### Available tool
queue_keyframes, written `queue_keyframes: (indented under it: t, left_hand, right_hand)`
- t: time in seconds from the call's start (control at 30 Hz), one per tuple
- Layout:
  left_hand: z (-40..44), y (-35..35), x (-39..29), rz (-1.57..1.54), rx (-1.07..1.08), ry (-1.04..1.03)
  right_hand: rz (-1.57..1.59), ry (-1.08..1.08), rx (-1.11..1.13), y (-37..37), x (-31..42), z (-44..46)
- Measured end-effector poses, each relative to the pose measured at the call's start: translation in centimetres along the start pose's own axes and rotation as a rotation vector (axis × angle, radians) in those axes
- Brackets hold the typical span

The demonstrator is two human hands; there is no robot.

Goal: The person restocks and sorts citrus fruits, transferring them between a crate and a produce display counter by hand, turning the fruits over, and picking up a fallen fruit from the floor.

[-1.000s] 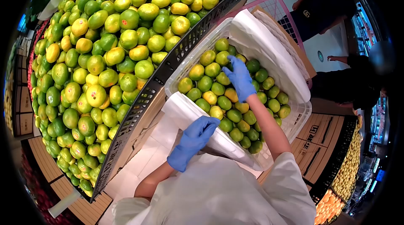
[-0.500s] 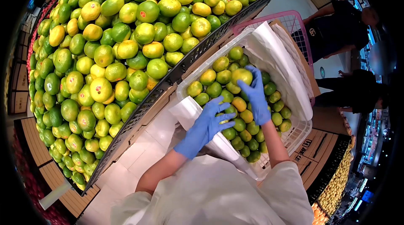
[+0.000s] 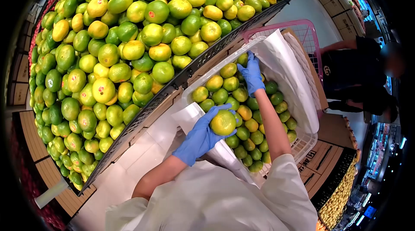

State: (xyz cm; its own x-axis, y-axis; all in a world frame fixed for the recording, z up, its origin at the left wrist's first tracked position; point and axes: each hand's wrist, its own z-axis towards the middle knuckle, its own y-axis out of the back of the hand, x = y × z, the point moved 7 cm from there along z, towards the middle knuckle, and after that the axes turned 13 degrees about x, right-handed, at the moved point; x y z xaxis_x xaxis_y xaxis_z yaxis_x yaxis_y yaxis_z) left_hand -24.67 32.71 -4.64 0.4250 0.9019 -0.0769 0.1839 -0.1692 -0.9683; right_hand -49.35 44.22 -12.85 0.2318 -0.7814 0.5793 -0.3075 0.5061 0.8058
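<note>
My left hand (image 3: 199, 138), in a blue glove, holds a yellow-green citrus fruit (image 3: 223, 122) in its palm, above the near side of a white plastic crate (image 3: 308, 144). My right hand (image 3: 252, 74), also gloved in blue, reaches into the far part of the crate. Its fingers bend over a green fruit (image 3: 243, 59), and the contact is partly hidden. Rows of green and yellow citrus fruits (image 3: 244, 112) lie in the crate, with white liner paper (image 3: 290, 81) folded back at both sides.
A large sloping heap of citrus fruits (image 3: 103, 71) fills the left, edged by a black slotted rim (image 3: 190, 68). Behind the crate stands a pink wire basket (image 3: 309, 27). Two people in dark clothes (image 3: 352, 64) are at the right. Wooden-fronted stands (image 3: 322, 162) flank the lower right.
A fruit that my right hand held over the crate now sits in my left hand. My right hand has gone back down among the far fruits. The view has shifted slightly.
</note>
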Motion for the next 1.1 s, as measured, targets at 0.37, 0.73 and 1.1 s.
queue_keyframes:
  t: [0.37, 0.73, 1.1]
  left_hand:
    - [-10.3, 1.8, -3.0, 0.176, 0.005, -0.271]
    - [-30.6, 1.8, -5.3, 0.395, -0.379, -0.906]
    - [-51.4, 7.0, -16.2, 0.514, -0.705, -1.411]
  right_hand:
    - [0.244, 0.123, -0.168, 2.5, 2.3, -7.2]
    - [0.813, 0.546, 0.418, -2.0, 24.7, -18.4]
    - [0.768, 0.652, 0.976, -15.4, 43.4, -24.6]
